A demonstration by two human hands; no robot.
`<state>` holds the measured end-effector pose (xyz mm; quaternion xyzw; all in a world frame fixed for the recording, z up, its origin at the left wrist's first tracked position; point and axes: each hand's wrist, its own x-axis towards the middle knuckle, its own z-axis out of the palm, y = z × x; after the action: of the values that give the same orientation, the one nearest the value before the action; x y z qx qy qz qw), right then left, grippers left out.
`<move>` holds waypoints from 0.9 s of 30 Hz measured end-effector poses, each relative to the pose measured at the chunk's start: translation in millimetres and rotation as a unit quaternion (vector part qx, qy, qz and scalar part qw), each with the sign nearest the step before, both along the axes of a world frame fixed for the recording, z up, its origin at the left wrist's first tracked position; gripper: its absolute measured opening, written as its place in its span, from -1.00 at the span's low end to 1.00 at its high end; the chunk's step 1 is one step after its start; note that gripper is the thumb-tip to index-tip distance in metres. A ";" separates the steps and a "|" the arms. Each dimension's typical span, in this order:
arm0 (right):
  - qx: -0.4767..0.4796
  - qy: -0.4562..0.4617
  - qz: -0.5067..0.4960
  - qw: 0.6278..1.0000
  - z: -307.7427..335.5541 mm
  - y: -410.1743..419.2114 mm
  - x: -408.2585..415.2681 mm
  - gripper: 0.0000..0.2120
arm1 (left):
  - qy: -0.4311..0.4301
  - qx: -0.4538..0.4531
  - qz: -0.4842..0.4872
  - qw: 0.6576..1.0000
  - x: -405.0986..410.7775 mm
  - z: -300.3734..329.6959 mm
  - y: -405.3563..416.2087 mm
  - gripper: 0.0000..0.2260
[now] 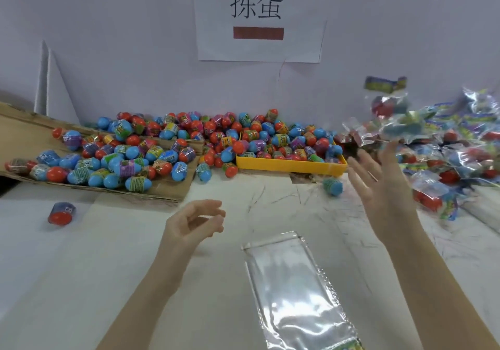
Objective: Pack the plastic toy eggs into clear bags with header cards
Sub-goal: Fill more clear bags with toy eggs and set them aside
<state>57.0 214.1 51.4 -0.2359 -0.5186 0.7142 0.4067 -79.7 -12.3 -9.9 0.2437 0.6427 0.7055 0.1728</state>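
Filled clear plastic bag with a purple-green header card (389,106) was airborne at upper right of frame, blurred, card end up, long axis roughly vertical with a slight tilt, blue and red eggs inside. It hung just above the right hand (384,184), apart from the fingers, likely being tossed toward the heap of packed bags (457,144) at the right edge. Right hand was open, fingers straight and spread, palm facing left, gripping nothing. Left hand (194,222) hovered at lower centre over the white table (67,282), fingers loosely curled, holding nothing, probably ready for the next egg.

Stack of empty clear bags (295,290) lay flat at bottom centre, long axis running from upper left to lower right, a header card peeking out at the bottom edge, kept close for a quick reach. Loose blue-and-red plastic toy eggs (173,138) were piled across the middle of the frame, spilling over a flattened cardboard sheet (24,130) at left and a yellow plastic tray (289,165) at centre right. One stray egg (61,213) sat alone at left on the table. A white paper sign (257,22) hung on the wall, top centre.
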 end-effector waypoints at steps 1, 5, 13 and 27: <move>0.039 -0.067 0.016 0.997 -1.9 -2.3 -1.0 -0.31 | 0.036 -0.022 -0.006 0.999 4.5 -1.9 2.6 -0.85; 0.313 -0.325 0.148 0.880 -16.3 -13.3 6.1 -0.57 | 0.230 -0.155 -0.069 0.958 22.6 -10.6 10.2 -0.81; 0.554 -0.451 0.259 0.650 -49.4 -40.8 21.6 -0.69 | 0.378 -0.274 -0.149 0.872 33.7 -24.7 16.2 -0.51; 0.519 -0.359 0.205 0.748 -54.0 -56.6 29.8 -0.54 | 0.394 -0.304 -0.116 0.859 29.6 -20.2 11.7 -0.33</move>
<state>86.8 157.5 -2.6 -0.1155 -0.9531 0.2634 0.0942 -50.1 -0.6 -30.0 0.5092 0.8070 0.2947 0.0509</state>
